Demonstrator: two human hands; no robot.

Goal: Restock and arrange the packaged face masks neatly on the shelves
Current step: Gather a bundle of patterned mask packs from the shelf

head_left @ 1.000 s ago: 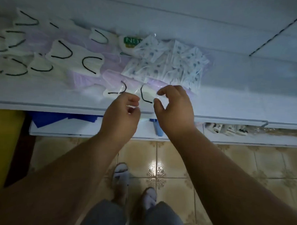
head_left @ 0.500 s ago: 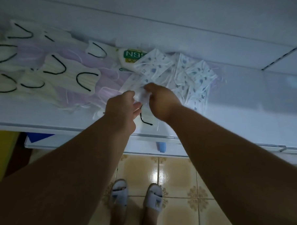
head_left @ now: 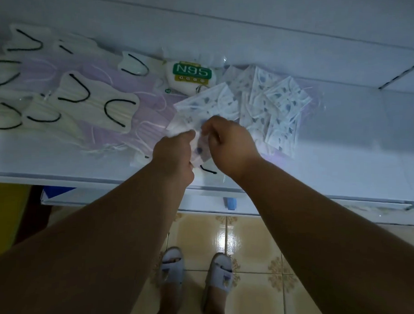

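- Along the front edge of the white shelf point(head_left: 319, 176), we note a bare strip running to the right of the hands; the shelf surface on the far right also lies uncovered up to the back wall.
- To the left, we find the shelf crowded: cream folded masks with black ear loops point(head_left: 94, 97) overlap pale purple flat masks point(head_left: 150, 121), reaching close to the front edge.
- At the back centre, we see a white pack with a green N95 label point(head_left: 191, 78), touching the heap of white masks printed with blue spots in clear wrap point(head_left: 274, 105).
- Our left hand point(head_left: 173, 153) has its fingers curled round one clear-wrapped printed mask packet point(head_left: 200, 149), gripping its near end.
- Our right hand point(head_left: 230, 143) pinches the same packet at its far end, fingers bent and closed on the wrap.
- We locate the packet between both hands, just above the shelf near the front edge; whether it touches the shelf cannot be told.
- Beneath it, one more cream mask with a black loop point(head_left: 207, 172) lies at the edge.
- Below the shelf, we see a lower shelf point(head_left: 128, 201), glossy yellow floor tiles point(head_left: 257, 242) and white slippers point(head_left: 172, 267).
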